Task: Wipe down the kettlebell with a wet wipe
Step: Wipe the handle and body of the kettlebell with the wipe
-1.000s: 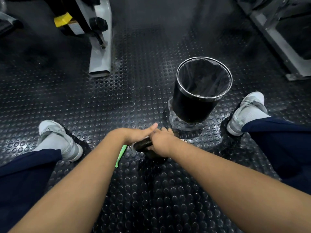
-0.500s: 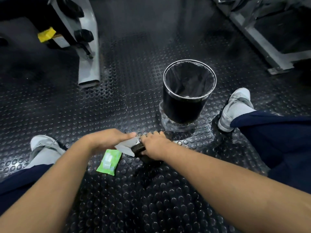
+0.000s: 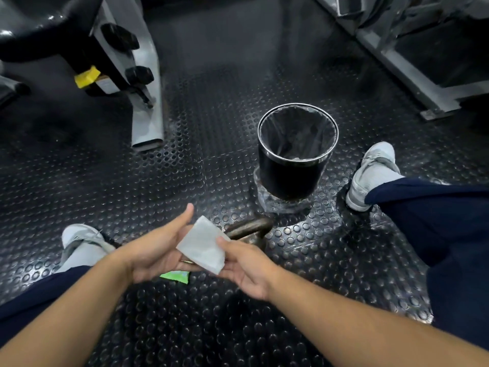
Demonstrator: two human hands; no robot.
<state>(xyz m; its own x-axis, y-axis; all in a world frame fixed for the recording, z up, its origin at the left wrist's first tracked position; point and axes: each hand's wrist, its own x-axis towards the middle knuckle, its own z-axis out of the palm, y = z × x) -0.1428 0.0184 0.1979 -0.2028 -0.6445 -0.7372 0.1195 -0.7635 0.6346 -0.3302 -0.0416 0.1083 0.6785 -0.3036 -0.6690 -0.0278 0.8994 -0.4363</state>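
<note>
A folded white wet wipe (image 3: 202, 245) lies between my two hands, above the floor. My left hand (image 3: 156, 252) is palm up with straight fingers under the wipe's left side. My right hand (image 3: 244, 263) holds the wipe's right edge, thumb on top and fingers beneath. Behind the wipe the dark kettlebell (image 3: 248, 229) stands on the studded floor; only its rusty handle shows, and neither hand touches it. A green wipe packet (image 3: 177, 276) peeks out under my left hand.
A black bin (image 3: 293, 178) with a clear liner stands just beyond the kettlebell. My two grey shoes (image 3: 79, 242) (image 3: 370, 176) flank the spot. Grey machine frames (image 3: 146, 123) (image 3: 412, 75) stand at the back left and back right.
Both hands have come off the kettlebell handle and lifted toward me. The wipe, held at the handle before, now lies between both hands. The camera tilted up.
</note>
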